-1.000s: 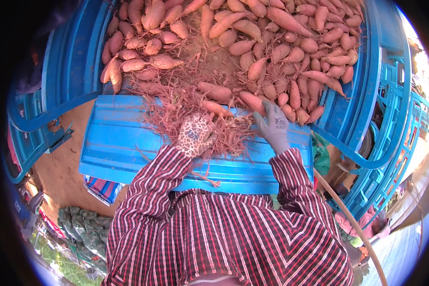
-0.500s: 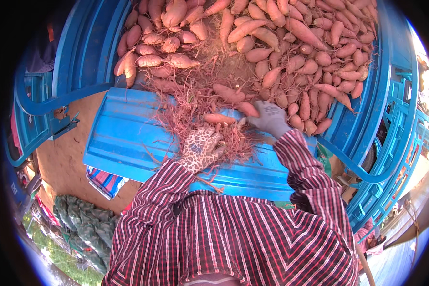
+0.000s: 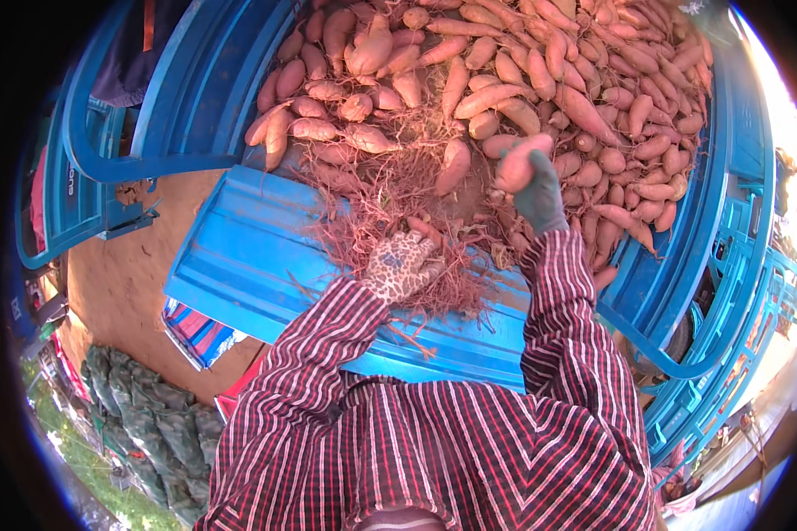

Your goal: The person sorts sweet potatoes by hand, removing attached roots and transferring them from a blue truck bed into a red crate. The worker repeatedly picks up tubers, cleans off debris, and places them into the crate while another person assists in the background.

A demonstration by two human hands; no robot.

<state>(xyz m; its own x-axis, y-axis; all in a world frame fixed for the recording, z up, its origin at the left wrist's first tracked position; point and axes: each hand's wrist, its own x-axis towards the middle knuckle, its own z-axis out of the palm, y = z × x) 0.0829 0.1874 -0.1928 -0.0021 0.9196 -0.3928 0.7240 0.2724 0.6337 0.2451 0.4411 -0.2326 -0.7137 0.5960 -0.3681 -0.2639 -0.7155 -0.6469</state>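
My right hand (image 3: 540,196), in a grey glove, grips a sweet potato (image 3: 521,164) above the heap's near edge, with thumb and fingers around it. My left hand (image 3: 402,268), in a leopard-print glove, lies lower in a tangle of thin reddish roots (image 3: 456,288). Its fingers curl inward, and what they close on is hidden. Just beyond those fingers a slim sweet potato (image 3: 425,231) pokes out of the roots. Between the two hands, farther off, another sweet potato (image 3: 453,166) rests on the soil-covered bed.
A large heap of sweet potatoes (image 3: 584,115) fills the blue truck bed's far and right side, with a smaller group (image 3: 354,106) at far left. The lowered blue tailgate (image 3: 239,239) lies in front of me. Curved blue side rails (image 3: 159,168) flank it. Dark green camouflage cloth (image 3: 146,411) lies lower left.
My right hand has risen from the roots and moved away from me, lifting a sweet potato. My left hand stays among the roots. The whole view has shifted slightly.
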